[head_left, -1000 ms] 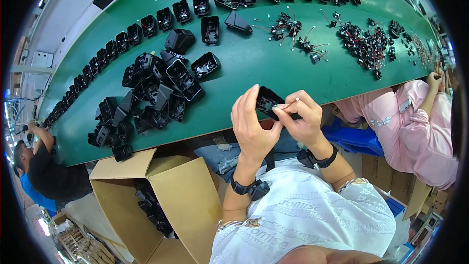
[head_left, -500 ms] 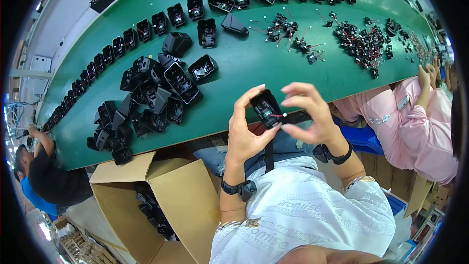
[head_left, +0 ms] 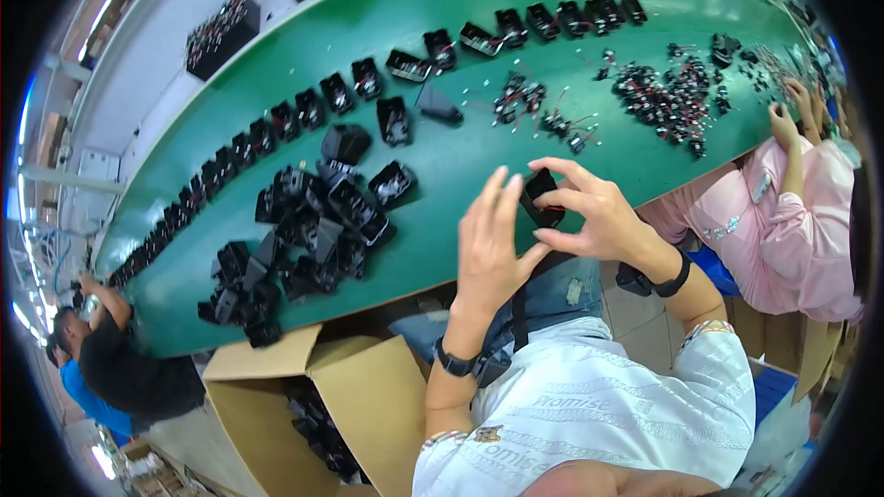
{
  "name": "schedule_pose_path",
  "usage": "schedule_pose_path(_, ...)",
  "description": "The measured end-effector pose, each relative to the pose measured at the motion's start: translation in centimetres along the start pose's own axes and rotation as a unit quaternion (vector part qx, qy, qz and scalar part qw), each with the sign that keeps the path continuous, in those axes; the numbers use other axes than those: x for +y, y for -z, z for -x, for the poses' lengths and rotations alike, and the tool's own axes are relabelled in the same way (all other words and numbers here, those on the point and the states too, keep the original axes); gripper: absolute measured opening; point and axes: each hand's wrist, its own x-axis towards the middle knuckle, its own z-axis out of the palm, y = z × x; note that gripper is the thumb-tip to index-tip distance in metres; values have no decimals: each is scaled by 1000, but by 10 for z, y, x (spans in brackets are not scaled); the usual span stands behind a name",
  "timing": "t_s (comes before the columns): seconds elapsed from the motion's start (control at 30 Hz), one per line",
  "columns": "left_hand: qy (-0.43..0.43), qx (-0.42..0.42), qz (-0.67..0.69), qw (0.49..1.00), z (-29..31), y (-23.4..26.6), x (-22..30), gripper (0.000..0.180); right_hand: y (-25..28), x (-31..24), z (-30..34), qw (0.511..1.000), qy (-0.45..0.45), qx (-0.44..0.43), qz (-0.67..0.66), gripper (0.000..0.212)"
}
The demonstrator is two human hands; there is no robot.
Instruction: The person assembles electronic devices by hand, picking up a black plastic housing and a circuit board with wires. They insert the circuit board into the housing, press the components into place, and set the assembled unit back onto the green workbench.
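Black open-topped housing point(head_left: 538, 190) shifted from left hand point(head_left: 486, 253) to right hand point(head_left: 608, 219) since the earlier frame. Relative to green table point(head_left: 442, 225): loose housings point(head_left: 318, 235) lay piled on its left, carton point(head_left: 378, 396) stood below its near edge. Left hand hovered there, fingers spread, apparently off the part; right hand clasped the housing over that edge. Wired modules point(head_left: 658, 101) heaped on its right. Step looked like mid-handover; next move probably called for a steady right grip.

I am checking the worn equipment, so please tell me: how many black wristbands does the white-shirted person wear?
2: the left wristband, just below the left hand, and the right wristband, just below the right hand. Any under the white shirt would be hidden.
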Motion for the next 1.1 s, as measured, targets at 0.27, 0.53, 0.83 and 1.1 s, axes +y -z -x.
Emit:
schedule_pose_path(0.27, 65, 73, -185, 978, -10, 68, -45, 39, 148, 157, -74, 966, -43, 141, 211, 29)
schedule_pose_path(0.53, 90, 36, -241, 966, -15, 72, -69, 46, 263, 366, -100, 900, -298, 114, 297, 31)
schedule_pose_path(0.83, 181, -33, -281, 942, -20, 67, -78, 65, 225, 409, -107, 912, -348, 77, 206, 35)
schedule_pose_path(1.1, 171, -50, -349, 920, -30, 57, -79, 62, 249, 358, -88, 891, -158, 188, 382, 34)
